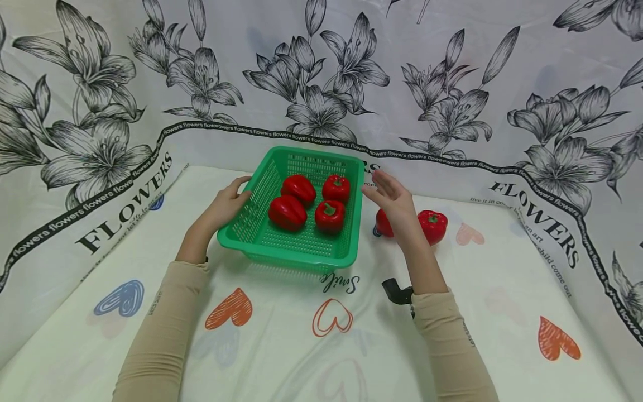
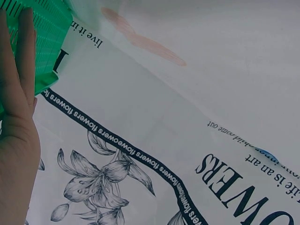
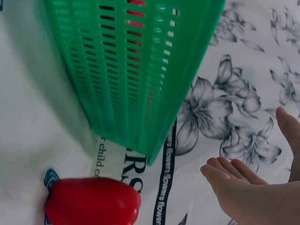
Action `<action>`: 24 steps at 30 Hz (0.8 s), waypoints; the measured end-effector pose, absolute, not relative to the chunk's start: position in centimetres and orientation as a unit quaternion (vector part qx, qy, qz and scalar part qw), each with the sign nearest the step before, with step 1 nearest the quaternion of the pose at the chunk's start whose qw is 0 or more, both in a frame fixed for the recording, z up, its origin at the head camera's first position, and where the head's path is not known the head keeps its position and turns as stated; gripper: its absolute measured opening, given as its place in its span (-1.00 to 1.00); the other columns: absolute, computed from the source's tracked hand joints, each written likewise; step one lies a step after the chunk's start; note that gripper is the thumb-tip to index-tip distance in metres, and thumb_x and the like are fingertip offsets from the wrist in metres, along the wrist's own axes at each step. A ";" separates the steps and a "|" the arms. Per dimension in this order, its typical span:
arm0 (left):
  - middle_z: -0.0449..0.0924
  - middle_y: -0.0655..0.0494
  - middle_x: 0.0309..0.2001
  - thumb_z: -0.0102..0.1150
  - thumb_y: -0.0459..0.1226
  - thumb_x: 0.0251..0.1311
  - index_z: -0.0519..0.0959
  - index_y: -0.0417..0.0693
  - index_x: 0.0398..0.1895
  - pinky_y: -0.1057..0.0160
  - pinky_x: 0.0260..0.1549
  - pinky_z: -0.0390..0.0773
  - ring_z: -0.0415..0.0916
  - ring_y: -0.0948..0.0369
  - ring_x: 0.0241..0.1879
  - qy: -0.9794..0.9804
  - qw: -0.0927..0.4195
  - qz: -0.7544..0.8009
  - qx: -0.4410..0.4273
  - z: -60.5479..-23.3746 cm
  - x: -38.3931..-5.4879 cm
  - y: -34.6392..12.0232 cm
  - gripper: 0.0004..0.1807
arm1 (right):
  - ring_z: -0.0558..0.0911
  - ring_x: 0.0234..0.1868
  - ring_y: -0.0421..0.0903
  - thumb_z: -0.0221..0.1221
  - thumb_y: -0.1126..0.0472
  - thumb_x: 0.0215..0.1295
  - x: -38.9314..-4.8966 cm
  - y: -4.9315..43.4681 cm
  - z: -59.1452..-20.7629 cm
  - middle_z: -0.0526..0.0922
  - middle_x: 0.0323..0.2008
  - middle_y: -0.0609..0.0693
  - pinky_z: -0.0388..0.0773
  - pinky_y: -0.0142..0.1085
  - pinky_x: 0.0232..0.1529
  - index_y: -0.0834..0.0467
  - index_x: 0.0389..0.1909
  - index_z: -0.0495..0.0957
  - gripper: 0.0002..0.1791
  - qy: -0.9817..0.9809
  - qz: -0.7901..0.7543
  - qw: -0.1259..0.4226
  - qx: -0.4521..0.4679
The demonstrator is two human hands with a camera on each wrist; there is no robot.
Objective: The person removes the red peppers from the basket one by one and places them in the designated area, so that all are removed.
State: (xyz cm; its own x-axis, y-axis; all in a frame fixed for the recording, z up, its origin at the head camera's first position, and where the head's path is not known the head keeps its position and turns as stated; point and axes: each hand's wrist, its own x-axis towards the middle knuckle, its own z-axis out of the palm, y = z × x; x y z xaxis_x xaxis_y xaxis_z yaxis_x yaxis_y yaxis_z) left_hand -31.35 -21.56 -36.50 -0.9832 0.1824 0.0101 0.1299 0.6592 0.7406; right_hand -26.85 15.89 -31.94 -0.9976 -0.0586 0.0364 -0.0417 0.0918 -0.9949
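With our left hand (image 1: 226,205) straight-fingered against the green plastic basket (image 1: 286,254), right hand (image 1: 397,205) empty, one-sided pushing could roll its red bell peppers (image 1: 288,214).

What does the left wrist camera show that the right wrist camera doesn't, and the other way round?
Only the left wrist view shows the left hand, its fingers along the side of the green basket, and an orange print. Only the right wrist view shows the right hand and a red pepper lying beside the basket. Both share the basket and the flower-printed cloth.
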 end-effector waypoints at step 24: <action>0.37 -0.44 0.27 -0.34 -0.05 0.55 -0.11 0.00 0.58 -0.19 0.07 0.51 0.53 -0.24 0.09 0.911 0.040 0.400 0.088 -36.5 -31.3 -21.6 -0.37 | 0.21 0.51 -0.07 0.31 -0.04 0.23 -28.2 10.2 -33.3 0.27 0.47 -0.04 0.24 -0.10 0.45 -0.01 0.47 0.20 -0.18 0.771 -0.628 0.079 -0.073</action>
